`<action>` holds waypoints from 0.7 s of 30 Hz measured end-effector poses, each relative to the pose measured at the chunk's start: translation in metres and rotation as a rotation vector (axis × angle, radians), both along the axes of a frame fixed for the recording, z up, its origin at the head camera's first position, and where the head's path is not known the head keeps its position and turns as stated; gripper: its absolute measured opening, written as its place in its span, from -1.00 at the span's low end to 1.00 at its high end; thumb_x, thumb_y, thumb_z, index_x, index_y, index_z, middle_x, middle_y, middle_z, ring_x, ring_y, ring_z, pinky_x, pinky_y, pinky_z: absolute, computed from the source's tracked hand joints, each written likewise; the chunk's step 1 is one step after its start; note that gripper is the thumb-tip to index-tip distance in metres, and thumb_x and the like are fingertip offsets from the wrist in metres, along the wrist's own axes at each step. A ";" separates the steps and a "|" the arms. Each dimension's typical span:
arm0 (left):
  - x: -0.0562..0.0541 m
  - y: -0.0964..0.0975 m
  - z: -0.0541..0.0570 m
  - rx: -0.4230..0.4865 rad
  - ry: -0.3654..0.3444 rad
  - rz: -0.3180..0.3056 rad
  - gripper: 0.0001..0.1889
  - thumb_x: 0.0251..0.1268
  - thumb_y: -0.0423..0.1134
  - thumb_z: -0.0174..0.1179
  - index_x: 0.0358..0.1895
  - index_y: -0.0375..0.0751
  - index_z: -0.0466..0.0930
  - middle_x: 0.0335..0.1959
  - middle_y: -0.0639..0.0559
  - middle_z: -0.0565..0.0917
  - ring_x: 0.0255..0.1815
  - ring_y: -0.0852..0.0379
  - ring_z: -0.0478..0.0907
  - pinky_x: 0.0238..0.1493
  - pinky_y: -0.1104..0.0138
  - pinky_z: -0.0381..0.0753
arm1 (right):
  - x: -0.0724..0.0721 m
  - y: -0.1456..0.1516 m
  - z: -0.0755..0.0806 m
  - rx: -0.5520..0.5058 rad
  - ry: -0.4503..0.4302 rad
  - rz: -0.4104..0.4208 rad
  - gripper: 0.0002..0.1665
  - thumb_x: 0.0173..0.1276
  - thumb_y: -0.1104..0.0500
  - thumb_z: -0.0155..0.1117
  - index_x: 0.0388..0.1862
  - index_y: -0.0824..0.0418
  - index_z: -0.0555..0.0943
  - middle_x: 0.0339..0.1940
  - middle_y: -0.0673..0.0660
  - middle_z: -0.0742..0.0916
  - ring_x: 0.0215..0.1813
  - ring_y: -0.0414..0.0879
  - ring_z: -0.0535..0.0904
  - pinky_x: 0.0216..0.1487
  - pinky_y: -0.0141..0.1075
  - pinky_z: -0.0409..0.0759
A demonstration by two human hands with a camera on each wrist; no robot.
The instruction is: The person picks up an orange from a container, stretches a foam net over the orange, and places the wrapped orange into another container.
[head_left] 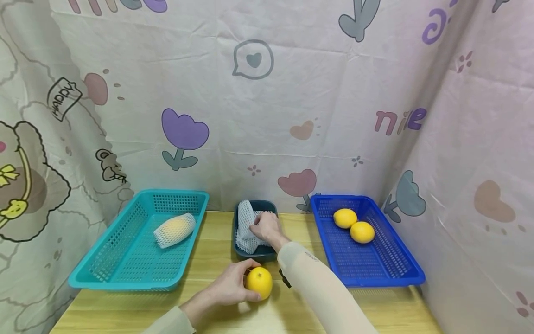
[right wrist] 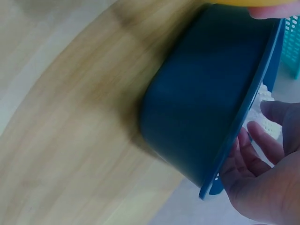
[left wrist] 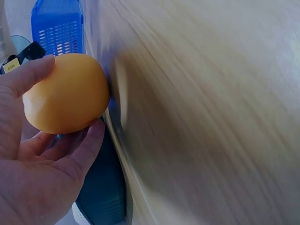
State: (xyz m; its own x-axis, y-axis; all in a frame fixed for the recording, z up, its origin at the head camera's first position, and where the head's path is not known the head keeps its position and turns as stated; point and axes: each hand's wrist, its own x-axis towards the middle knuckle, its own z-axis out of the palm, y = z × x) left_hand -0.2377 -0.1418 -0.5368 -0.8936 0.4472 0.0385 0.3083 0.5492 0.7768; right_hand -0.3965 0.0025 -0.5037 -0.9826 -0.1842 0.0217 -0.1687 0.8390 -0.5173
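My left hand (head_left: 233, 284) grips an orange (head_left: 259, 283) just above the wooden table, in front of a dark teal bin (head_left: 255, 256). In the left wrist view, the thumb lies on one side of the orange (left wrist: 68, 93) and curled fingers on the other. My right hand (head_left: 269, 228) reaches into the bin among white foam net sleeves (head_left: 246, 220). In the right wrist view, its bent fingers and thumb are beside a white foam net (right wrist: 269, 124) past the bin's rim; whether they pinch it is unclear.
A turquoise basket (head_left: 125, 285) on the left holds one fruit in a foam net (head_left: 175, 230). On the right, a blue basket (head_left: 375, 281) holds two bare yellow-orange fruits (head_left: 362, 232). A patterned curtain (head_left: 267, 116) hangs behind and along both sides.
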 end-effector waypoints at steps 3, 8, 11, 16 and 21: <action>0.001 0.002 0.000 0.005 -0.002 -0.004 -0.28 0.07 -0.04 0.71 0.32 -0.07 0.65 0.16 0.08 0.81 0.07 0.22 0.69 0.15 0.25 0.71 | 0.002 0.001 -0.001 0.007 0.004 -0.003 -0.82 0.52 0.01 0.56 -0.19 0.09 0.84 -0.17 0.07 0.79 -0.12 -0.04 0.62 -0.07 -0.19 0.71; 0.002 0.003 0.001 0.017 -0.003 0.004 -0.28 0.05 -0.07 0.71 0.32 -0.08 0.65 0.15 0.08 0.80 0.06 0.21 0.68 0.14 0.25 0.70 | 0.003 0.005 0.000 -0.020 0.028 0.008 -0.86 0.54 0.06 0.54 -0.18 0.11 0.85 -0.19 0.08 0.80 -0.16 -0.05 0.62 -0.13 -0.21 0.73; 0.002 0.003 0.001 0.018 0.010 0.011 -0.27 0.04 -0.08 0.72 0.32 -0.10 0.66 0.14 0.07 0.80 0.05 0.21 0.68 0.12 0.26 0.70 | 0.003 0.007 0.004 -0.044 0.051 0.009 -0.86 0.55 0.06 0.53 -0.16 0.11 0.85 -0.19 0.09 0.81 -0.17 -0.05 0.62 -0.11 -0.21 0.76; 0.002 0.003 -0.001 0.011 0.017 0.017 -0.26 0.03 -0.07 0.72 0.34 -0.10 0.66 0.14 0.08 0.80 0.04 0.23 0.67 0.10 0.27 0.69 | 0.004 0.010 0.012 -0.091 0.060 0.010 -0.88 0.56 0.08 0.52 -0.15 0.10 0.84 -0.21 0.08 0.81 -0.17 -0.05 0.62 -0.09 -0.19 0.78; 0.003 0.004 -0.001 -0.001 0.016 0.017 -0.25 0.05 -0.05 0.71 0.36 -0.10 0.65 0.16 0.08 0.80 0.05 0.24 0.67 0.12 0.26 0.69 | 0.008 0.012 0.017 -0.089 0.095 0.019 -0.87 0.58 0.07 0.48 -0.08 0.09 0.84 -0.17 0.06 0.86 -0.14 -0.07 0.69 -0.03 -0.17 0.81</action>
